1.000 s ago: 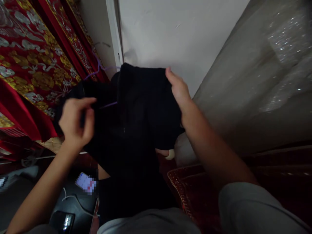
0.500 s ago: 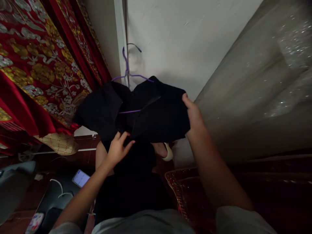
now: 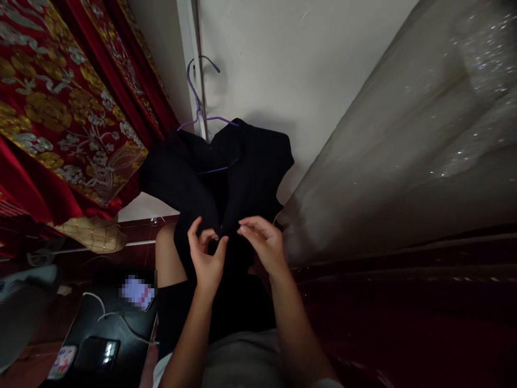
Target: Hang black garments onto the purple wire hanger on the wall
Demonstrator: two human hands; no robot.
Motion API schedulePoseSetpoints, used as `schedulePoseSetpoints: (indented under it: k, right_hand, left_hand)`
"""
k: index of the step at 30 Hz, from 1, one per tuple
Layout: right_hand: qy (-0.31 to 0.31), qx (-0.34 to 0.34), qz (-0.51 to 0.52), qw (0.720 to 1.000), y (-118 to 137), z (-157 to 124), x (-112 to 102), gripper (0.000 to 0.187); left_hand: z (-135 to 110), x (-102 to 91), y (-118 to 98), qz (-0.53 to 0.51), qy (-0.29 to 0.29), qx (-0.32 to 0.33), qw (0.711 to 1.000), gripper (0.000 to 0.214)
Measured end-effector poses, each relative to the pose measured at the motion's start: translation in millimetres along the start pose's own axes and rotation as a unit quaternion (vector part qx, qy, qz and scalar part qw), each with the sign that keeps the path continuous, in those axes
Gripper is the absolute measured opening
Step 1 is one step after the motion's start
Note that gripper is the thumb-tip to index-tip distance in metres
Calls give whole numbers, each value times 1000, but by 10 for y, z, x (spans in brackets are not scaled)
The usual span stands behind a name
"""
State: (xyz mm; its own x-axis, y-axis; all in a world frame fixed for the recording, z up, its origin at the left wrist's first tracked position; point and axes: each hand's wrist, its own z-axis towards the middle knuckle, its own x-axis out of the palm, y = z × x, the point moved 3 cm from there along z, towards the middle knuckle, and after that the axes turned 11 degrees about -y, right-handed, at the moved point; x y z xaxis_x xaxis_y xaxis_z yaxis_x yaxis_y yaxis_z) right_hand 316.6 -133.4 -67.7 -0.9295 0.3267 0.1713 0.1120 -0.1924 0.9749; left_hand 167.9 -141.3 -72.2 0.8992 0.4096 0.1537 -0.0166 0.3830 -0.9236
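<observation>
A black garment (image 3: 246, 172) hangs on a purple wire hanger (image 3: 196, 97) against the white wall. My left hand (image 3: 207, 253) pinches the garment's front edge near the middle, thumb and fingers closed on the dark cloth. My right hand (image 3: 262, 245) is just beside it, fingertips curled onto the other front edge. Both hands meet at the lower centre of the garment, in front of my lap.
Red and gold embroidered fabric (image 3: 60, 108) hangs at the left. A pale glittery gown (image 3: 424, 151) fills the right. A phone (image 3: 137, 291) with a white cable (image 3: 109, 318) lies on a dark surface at lower left, with another phone (image 3: 103, 353) nearer.
My right hand let go of the garment's right shoulder and came down to its centre front. My left hand rose slightly to meet it. The garment now hangs straighter on the hanger.
</observation>
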Motion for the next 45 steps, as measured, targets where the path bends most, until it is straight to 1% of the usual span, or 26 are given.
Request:
schedulePoseSetpoints:
  k: [1, 3, 5, 8, 10, 13, 16, 24, 28, 30, 32, 35, 36, 38, 39, 40, 42, 44, 45]
  right_hand:
    - [-2, -24, -7, 1000, 79, 27, 8, 22]
    - [17, -47, -19, 999, 172, 48, 63, 20]
    - [33, -50, -29, 998, 168, 19, 136, 22]
    - [14, -35, -30, 999, 65, -46, 179, 24]
    - [18, -31, -38, 999, 14, -68, 169, 23]
    - [31, -52, -55, 997, 18, -76, 136, 19]
    - [30, -68, -65, 995, 35, -90, 126, 18]
    - [-12, -102, -43, 994, -67, -113, 164, 19]
    - [-28, -143, -63, 987, -69, -65, 226, 18]
    - [-30, -184, -76, 979, -10, 59, 294, 17]
    - [-27, -237, -83, 968, 120, 299, 403, 17]
    - [-13, -315, -101, 944, 453, 835, 643, 19]
    - [-17, -338, -109, 935, 587, 1023, 726, 20]
    - [-35, -369, -128, 920, 844, 1332, 866, 21]
    - [-37, -377, -136, 916, 948, 1432, 919, 22]
    - [-40, -379, -139, 914, 1030, 1488, 955, 23]
    - [-42, -369, -124, 920, 1117, 1479, 975, 25]
    - [-44, -343, -82, 935, 1120, 1369, 945, 27]
    - [-42, -320, -53, 945, 1100, 1306, 924, 28]
  left_hand:
    - [-17, -2, -5, 3, 10, -7, 1000, 52]
    - [-41, -5, -6, 17, 29, -15, 999, 27]
    - [-48, -14, -2, 20, 36, -17, 999, 19]
    - [-40, -32, -2, 10, 47, -10, 999, 16]
    - [-31, -44, -8, 12, 62, -3, 998, 14]
    - [-21, -72, -18, 13, 59, -12, 998, 12]
    - [-23, -86, -24, 5, 56, -30, 998, 11]
    - [-62, -79, -18, 11, 67, -34, 997, 9]
    - [-45, -94, -41, 15, 77, -37, 996, 7]
    - [-12, -116, -53, 19, 79, -31, 996, 5]
    - [15, -139, -45, 29, 77, -23, 996, 4]
    - [0, -137, 24, 50, 78, -17, 996, 1]
    - [-19, -126, 56, 56, 78, -15, 995, 1]
    - [-48, -93, 104, 68, 74, -3, 995, 4]
    - [-44, -71, 107, 77, 76, 12, 994, 6]
    - [-19, -46, 85, 90, 82, 37, 992, 7]
    - [115, 17, -46, 118, 112, 111, 981, 9]
    - [366, 90, -283, 136, 145, 196, 960, 12]
    - [532, 124, -426, 136, 150, 230, 952, 18]
